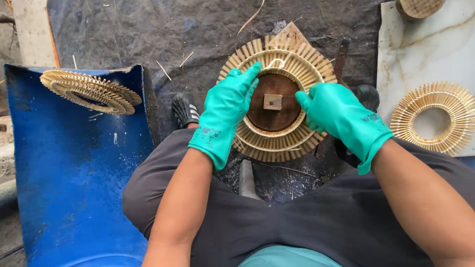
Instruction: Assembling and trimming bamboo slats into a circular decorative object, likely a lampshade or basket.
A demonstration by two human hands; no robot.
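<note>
Between the person's knees, on dark ground, lies a ring of bamboo slats [277,148] around a brown disc [274,116] with a small wood block [272,101] at its middle. Both hands wear green gloves: the left hand [226,106] lies flat on the ring's left side, fingers stretched far, gripping nothing, while the right hand [336,116] presses the ring's right edge, fingers curled, though whether they pinch a slat I cannot tell. A finished ring [89,91] rests on a blue drum [69,188] at left; another ring [435,118] lies on a white slab [425,54] at right.
</note>
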